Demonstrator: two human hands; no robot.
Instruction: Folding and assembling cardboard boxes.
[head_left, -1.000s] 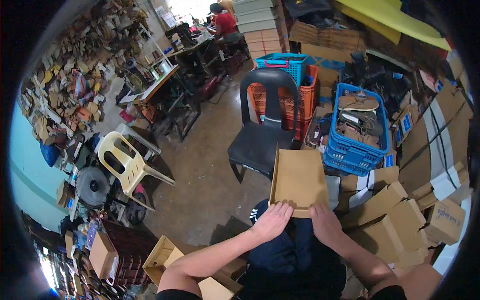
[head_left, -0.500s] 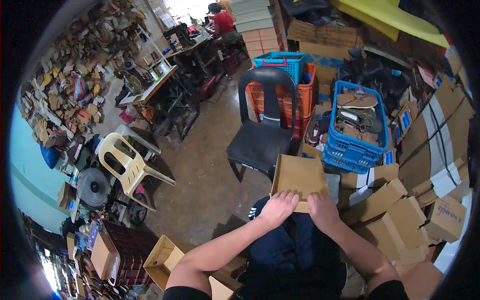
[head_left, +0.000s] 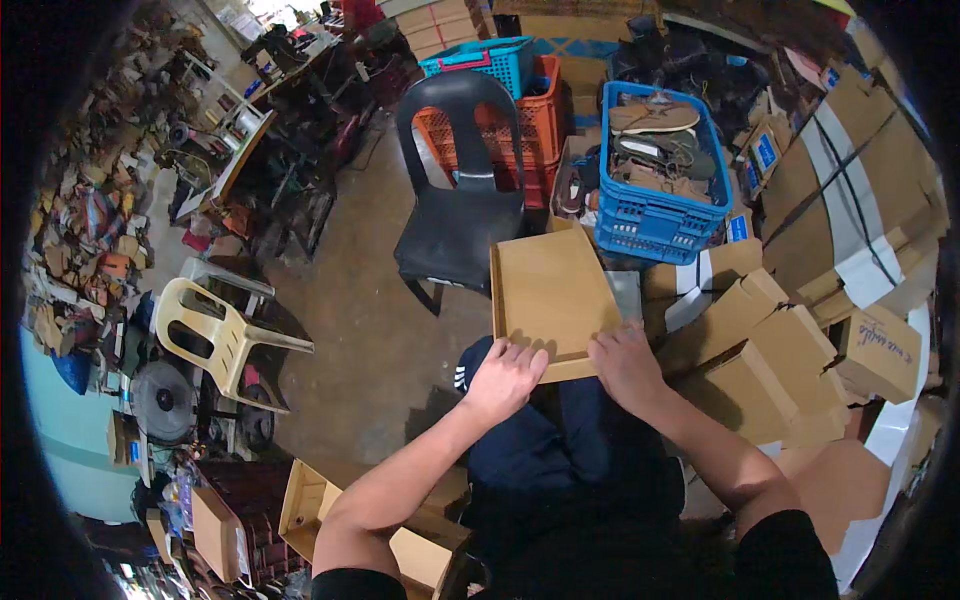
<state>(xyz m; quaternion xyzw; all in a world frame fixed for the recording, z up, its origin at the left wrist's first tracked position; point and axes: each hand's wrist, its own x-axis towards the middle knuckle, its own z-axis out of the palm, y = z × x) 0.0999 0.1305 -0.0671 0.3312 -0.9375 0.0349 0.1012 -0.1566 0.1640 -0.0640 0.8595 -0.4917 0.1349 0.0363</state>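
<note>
The person sat with a flat brown cardboard box piece (head_left: 552,300) held in the middle of the frame, above the lap, its far end pointing to the black plastic chair (head_left: 455,190). The left hand (head_left: 503,378) gripped the near left corner, fingers curled over the edge. The right hand (head_left: 625,362) pressed on the near right edge, fingers bent and close together. Both forearms came up from the lower edge and met at the cardboard. To fold it well, I think both hands should press evenly along the crease. A blue crate (head_left: 655,215) with shoes stood in the upper right.
</note>
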